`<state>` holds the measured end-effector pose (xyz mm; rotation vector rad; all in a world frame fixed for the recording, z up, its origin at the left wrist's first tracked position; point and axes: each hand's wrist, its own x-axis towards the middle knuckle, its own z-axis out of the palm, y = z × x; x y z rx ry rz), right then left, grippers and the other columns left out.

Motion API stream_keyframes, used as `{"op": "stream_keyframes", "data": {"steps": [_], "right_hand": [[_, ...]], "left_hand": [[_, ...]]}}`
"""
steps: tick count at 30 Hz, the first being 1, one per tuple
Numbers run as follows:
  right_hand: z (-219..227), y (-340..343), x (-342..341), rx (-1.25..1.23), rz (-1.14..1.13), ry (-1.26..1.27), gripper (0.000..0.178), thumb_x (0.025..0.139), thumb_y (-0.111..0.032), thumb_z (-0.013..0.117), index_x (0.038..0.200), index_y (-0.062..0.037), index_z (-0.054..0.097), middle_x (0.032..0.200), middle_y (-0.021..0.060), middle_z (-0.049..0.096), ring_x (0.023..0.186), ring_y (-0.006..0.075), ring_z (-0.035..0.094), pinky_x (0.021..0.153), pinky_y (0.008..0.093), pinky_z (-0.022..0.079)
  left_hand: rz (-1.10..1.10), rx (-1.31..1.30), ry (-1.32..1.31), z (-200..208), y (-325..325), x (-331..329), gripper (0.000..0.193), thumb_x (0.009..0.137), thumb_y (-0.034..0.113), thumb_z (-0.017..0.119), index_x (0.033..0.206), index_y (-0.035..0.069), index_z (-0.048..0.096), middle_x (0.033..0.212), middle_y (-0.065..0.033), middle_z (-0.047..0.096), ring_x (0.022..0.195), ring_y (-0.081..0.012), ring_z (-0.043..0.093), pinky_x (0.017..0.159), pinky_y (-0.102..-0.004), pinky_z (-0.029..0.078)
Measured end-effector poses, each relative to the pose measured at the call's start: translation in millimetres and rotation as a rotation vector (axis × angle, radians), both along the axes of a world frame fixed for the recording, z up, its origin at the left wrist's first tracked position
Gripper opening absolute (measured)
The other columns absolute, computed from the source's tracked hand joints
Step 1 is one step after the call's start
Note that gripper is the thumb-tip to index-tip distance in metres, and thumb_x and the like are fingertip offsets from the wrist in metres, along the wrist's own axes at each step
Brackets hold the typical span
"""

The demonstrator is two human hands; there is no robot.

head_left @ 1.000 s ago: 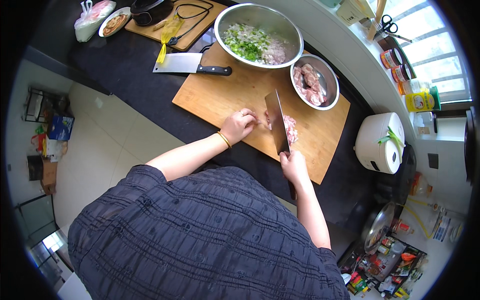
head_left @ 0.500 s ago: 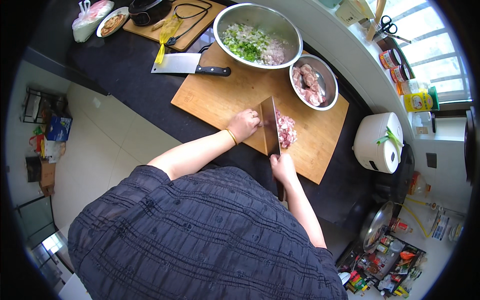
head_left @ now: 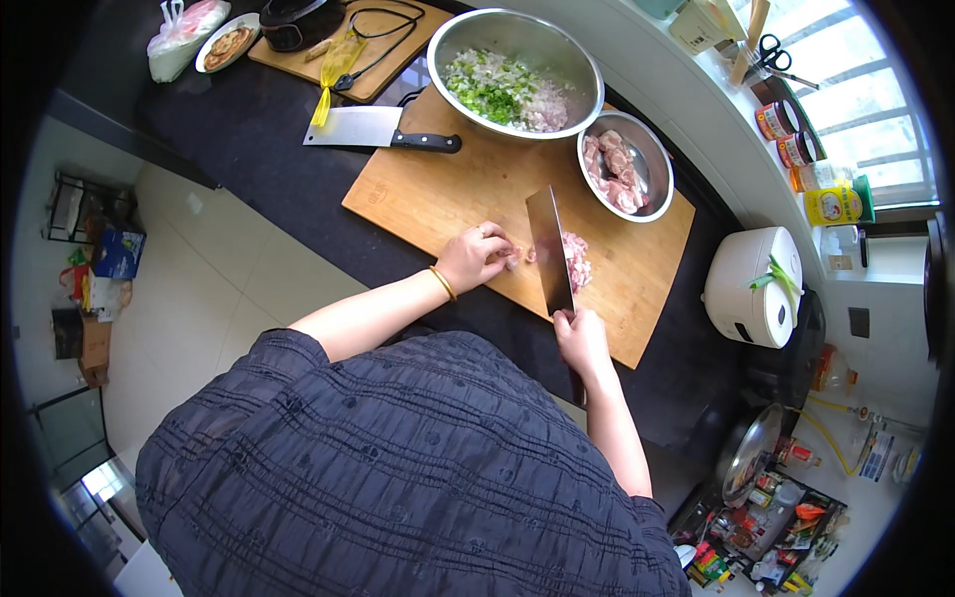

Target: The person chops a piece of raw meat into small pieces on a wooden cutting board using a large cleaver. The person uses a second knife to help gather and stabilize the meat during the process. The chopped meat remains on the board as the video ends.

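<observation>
While the right hand (head_left: pixel 580 338) wraps tight round the handle of a broad steel cleaver (head_left: pixel 550 251), that flat rectangular blade stands edge-down on the pale wooden cutting board (head_left: pixel 448 194), right beside a small heap of pink chopped meat (head_left: pixel 574 261). Left hand (head_left: pixel 476 258) is curled, fingertips pressed down on the meat at the blade's left face, a thin gold bangle at the wrist. How much meat sits under those fingers is hard to make out, and the cleaver's handle is swallowed by the fist. Board's grain is smooth and light, its near corner hanging over the black countertop (head_left: pixel 249 119). Up top, a big shiny steel bowl (head_left: pixel 517 70) holds chopped green and white vegetables, and just right of it a smaller steel bowl (head_left: pixel 627 164) carries raw meat chunks. A second cleaver (head_left: pixel 373 129) with a black handle lies flat at the board's far left edge. Off to the right, a white rounded rice cooker (head_left: pixel 753 286). The person's dark crinkled shirt fills the lower picture and hides the counter's near edge.
</observation>
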<state>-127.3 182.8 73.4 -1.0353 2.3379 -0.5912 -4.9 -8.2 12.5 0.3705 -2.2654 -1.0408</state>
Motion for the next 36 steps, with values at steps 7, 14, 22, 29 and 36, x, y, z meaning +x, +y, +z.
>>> {"op": "stream_keyframes", "data": {"steps": [7, 14, 22, 29, 36], "right_hand": [[16, -8, 12, 0.126, 0.081, 0.038, 0.023, 0.078, -0.015, 0.051, 0.075, 0.0063, 0.059, 0.072, 0.0271, 0.058, 0.074, 0.0400, 0.058, 0.071, 0.0435, 0.047], [6, -14, 11, 0.187, 0.114, 0.059, 0.021, 0.079, -0.013, 0.049, 0.076, 0.0063, 0.057, 0.071, 0.0284, 0.057, 0.074, 0.0408, 0.058, 0.071, 0.0452, 0.047], [-16, -44, 5, 0.143, 0.113, 0.075, 0.022, 0.078, -0.014, 0.050, 0.083, 0.0066, 0.057, 0.076, 0.0285, 0.058, 0.076, 0.0412, 0.058, 0.070, 0.0451, 0.047], [-24, -88, -5, 0.127, -0.049, -0.082, 0.027, 0.078, -0.018, 0.050, 0.078, 0.0070, 0.060, 0.070, 0.0271, 0.058, 0.073, 0.0380, 0.060, 0.070, 0.0443, 0.048], [13, -42, -11, 0.073, -0.048, -0.150, 0.024, 0.078, -0.017, 0.051, 0.080, 0.0059, 0.058, 0.069, 0.0249, 0.059, 0.069, 0.0378, 0.060, 0.065, 0.0418, 0.048]], "left_hand": [[0.078, -0.252, -0.101, -19, 12, -11, 0.010, 0.070, 0.015, 0.064, 0.072, 0.005, 0.061, 0.078, -0.0079, 0.057, 0.073, -0.0248, 0.056, 0.065, -0.0330, 0.047], [0.078, -0.229, -0.076, -25, 16, -16, 0.010, 0.068, 0.015, 0.064, 0.071, 0.006, 0.061, 0.074, -0.0074, 0.056, 0.072, -0.0240, 0.055, 0.065, -0.0326, 0.047], [0.040, -0.272, -0.121, -26, 15, -16, 0.012, 0.067, 0.016, 0.064, 0.072, 0.005, 0.061, 0.075, -0.0071, 0.057, 0.074, -0.0236, 0.056, 0.066, -0.0326, 0.047], [-0.097, -0.231, -0.050, -26, 14, -12, 0.011, 0.067, 0.014, 0.064, 0.074, 0.005, 0.061, 0.079, -0.0065, 0.060, 0.076, -0.0236, 0.057, 0.068, -0.0320, 0.048], [0.000, -0.028, 0.012, -3, 0, 2, 0.016, 0.069, 0.013, 0.067, 0.079, 0.003, 0.061, 0.093, -0.0139, 0.056, 0.080, -0.0268, 0.059, 0.071, -0.0326, 0.049]]}}
